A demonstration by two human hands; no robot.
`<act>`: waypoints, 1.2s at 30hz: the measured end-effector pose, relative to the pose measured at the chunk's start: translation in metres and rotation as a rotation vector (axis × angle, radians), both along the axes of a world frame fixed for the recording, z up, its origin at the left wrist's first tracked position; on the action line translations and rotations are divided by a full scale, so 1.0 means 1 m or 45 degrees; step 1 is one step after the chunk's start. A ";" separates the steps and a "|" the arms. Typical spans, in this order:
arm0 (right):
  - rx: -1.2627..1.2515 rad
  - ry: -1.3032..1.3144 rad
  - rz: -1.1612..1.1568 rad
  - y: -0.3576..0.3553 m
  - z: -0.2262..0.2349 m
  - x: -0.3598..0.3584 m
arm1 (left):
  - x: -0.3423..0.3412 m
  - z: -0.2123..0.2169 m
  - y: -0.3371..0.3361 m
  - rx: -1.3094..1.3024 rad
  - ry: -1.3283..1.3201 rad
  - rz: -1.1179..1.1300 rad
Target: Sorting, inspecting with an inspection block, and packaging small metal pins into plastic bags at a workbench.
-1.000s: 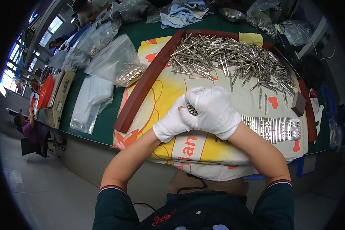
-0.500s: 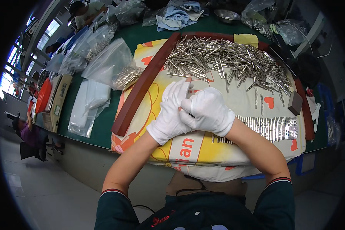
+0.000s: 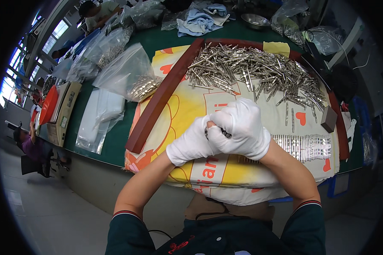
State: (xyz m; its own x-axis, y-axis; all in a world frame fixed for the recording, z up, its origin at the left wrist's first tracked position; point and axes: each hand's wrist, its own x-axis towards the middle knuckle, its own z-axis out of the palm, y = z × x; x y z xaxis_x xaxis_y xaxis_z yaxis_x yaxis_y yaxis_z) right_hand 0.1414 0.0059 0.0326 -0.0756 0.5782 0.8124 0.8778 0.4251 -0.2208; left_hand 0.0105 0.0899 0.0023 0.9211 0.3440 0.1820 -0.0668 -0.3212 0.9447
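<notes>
My two white-gloved hands are pressed together above the patterned cloth point(image 3: 178, 123). Closed fingers of my right hand point(image 3: 244, 127) lie over my left hand point(image 3: 195, 142), whose fingers are mostly hidden behind it. Dark ends of metal rods point(image 3: 226, 134) peek out between the gloves; the rest of what is gripped is covered. Just right of my hands, an even row of silvery rods point(image 3: 306, 146) lies side by side, partly under my right wrist. Beyond them spreads a heap of loose metal rods point(image 3: 251, 63), with a few rods lying singly in front of it.
A dark red wooden bar point(image 3: 166, 97) borders the cloth at the left; a small dark block point(image 3: 329, 119) sits at the right. Further left are a bag of metal parts point(image 3: 142, 87), flat clear bags point(image 3: 100, 119) and a scale point(image 3: 66, 110). Blue rags point(image 3: 200, 21) and a metal bowl point(image 3: 255, 20) stand behind.
My hands have come closer together and shifted slightly right. The right hand has turned over the left, and dark rod ends now show between them.
</notes>
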 end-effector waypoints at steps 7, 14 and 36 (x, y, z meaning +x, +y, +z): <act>-0.162 0.131 -0.014 0.004 -0.008 0.004 | 0.006 -0.003 -0.009 -0.236 0.038 0.023; -0.857 0.823 0.307 -0.001 -0.016 0.017 | 0.000 -0.007 0.000 -0.211 0.057 0.072; -0.694 0.678 0.555 0.005 -0.031 0.017 | -0.005 -0.017 0.005 -0.089 0.010 -0.049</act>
State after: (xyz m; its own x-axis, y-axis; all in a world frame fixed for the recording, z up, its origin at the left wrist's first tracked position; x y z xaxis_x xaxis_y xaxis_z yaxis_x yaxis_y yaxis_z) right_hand 0.1585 0.0113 0.0013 -0.0700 0.9041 0.4215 0.3840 0.4144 -0.8252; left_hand 0.0059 0.0952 -0.0144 0.9354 0.3196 0.1514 -0.0701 -0.2519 0.9652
